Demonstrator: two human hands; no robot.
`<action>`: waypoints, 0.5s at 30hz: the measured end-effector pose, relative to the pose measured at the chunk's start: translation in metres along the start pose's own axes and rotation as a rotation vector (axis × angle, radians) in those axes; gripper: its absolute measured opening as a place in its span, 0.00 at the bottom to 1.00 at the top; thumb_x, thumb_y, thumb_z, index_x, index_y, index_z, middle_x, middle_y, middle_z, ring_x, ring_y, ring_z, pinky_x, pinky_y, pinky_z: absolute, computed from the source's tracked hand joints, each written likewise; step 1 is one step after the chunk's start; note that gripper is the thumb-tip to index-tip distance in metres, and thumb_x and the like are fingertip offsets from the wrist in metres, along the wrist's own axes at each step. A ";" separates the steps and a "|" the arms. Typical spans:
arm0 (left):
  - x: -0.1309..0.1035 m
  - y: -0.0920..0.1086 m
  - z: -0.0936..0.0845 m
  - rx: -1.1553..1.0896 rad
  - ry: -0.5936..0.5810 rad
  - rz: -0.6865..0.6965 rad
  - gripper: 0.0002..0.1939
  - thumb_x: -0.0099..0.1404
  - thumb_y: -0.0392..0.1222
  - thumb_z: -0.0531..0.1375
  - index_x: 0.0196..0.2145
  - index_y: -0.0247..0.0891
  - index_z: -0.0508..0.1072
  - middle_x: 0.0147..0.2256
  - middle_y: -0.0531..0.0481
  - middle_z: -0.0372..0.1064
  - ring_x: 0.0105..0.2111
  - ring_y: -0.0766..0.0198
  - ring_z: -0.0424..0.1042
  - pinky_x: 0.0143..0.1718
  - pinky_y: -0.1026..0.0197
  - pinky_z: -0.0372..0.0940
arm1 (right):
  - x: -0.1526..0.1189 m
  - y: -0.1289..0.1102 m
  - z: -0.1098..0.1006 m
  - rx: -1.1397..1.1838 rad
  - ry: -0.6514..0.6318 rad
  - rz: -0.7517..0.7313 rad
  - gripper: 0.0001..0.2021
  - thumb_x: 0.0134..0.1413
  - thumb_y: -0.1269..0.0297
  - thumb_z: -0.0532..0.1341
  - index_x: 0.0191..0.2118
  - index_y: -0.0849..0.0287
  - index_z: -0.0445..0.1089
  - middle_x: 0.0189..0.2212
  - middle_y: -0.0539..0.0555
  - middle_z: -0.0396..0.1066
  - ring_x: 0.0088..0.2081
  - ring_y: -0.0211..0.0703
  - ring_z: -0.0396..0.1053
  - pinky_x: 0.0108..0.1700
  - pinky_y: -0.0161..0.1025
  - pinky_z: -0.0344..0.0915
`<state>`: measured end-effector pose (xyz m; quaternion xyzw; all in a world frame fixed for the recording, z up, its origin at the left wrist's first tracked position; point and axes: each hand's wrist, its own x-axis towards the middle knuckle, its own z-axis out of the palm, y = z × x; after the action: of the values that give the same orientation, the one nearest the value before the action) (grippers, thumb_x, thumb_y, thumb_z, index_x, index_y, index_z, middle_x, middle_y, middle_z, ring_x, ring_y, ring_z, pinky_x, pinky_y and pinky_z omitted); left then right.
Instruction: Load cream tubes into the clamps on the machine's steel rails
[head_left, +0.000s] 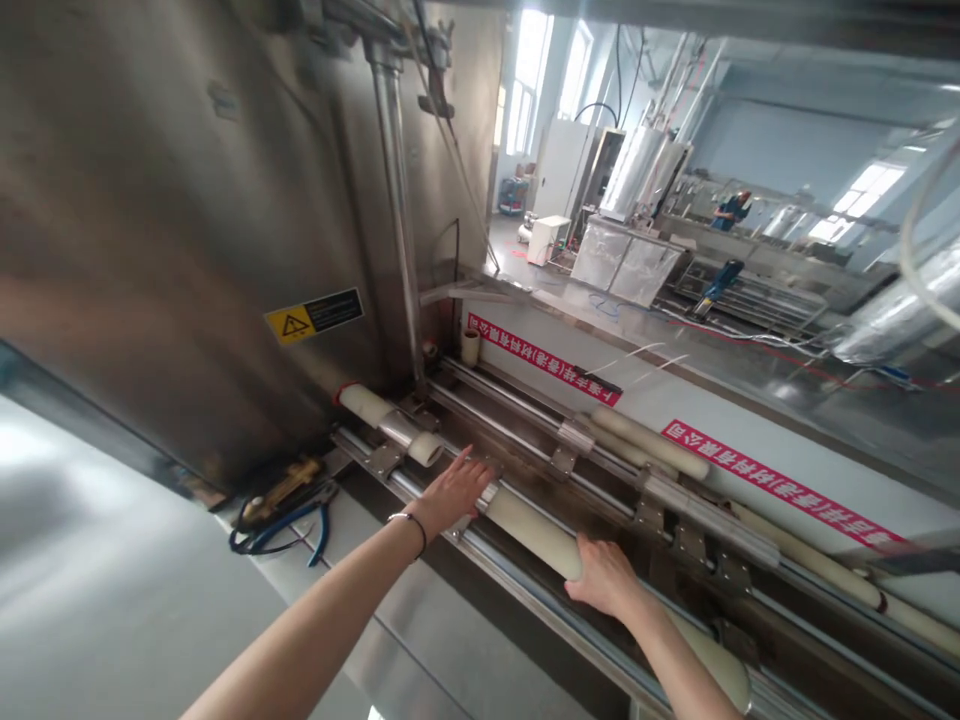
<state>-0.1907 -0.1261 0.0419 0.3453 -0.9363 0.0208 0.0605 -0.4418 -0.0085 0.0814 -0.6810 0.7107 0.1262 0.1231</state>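
Note:
A long cream-coloured tube [534,528] lies along the metal rails in front of me, with a shiny metal sleeve [487,496] near its left end. My left hand [456,492] curves over that end, its fingers reaching across the top and its thumb on the near side. Further right, my right hand [606,578] is wrapped round the same tube from above; the fingers on the far side are hidden. Beyond my right wrist, the tube's cream surface shows again. Left of my left hand, a shorter cream tube [426,448] with a hollow end sits in line, apart from the long one.
Behind the front rails run parallel rails [517,430] with brackets and more cream tubes [675,455]. A steel panel with a warning label [315,316] rises at left. Blue-handled pliers [319,535] lie on the ledge. Across the room, a person [731,210] stands by equipment.

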 end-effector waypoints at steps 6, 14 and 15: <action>-0.001 -0.002 -0.001 -0.029 0.003 0.024 0.40 0.48 0.50 0.69 0.54 0.29 0.60 0.51 0.38 0.64 0.54 0.54 0.61 0.64 0.49 0.43 | 0.025 -0.034 0.008 0.042 0.137 -0.093 0.23 0.43 0.60 0.61 0.47 0.65 0.63 0.39 0.64 0.72 0.41 0.57 0.71 0.40 0.44 0.65; -0.007 -0.026 -0.001 -0.037 -0.015 0.012 0.40 0.48 0.49 0.69 0.54 0.28 0.60 0.51 0.38 0.64 0.55 0.52 0.60 0.64 0.51 0.42 | 0.006 0.023 -0.009 0.417 0.228 0.041 0.24 0.43 0.56 0.61 0.47 0.62 0.63 0.35 0.59 0.73 0.36 0.52 0.70 0.37 0.42 0.65; -0.006 -0.025 0.001 -0.044 -0.005 0.024 0.41 0.48 0.50 0.69 0.54 0.28 0.60 0.51 0.38 0.63 0.55 0.52 0.60 0.64 0.51 0.42 | 0.010 0.021 -0.023 0.504 0.289 0.039 0.24 0.43 0.55 0.61 0.46 0.60 0.64 0.34 0.57 0.73 0.35 0.50 0.70 0.36 0.40 0.65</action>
<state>-0.1702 -0.1409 0.0400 0.3324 -0.9408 0.0000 0.0655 -0.4636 -0.0255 0.1001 -0.6261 0.7428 -0.1502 0.1836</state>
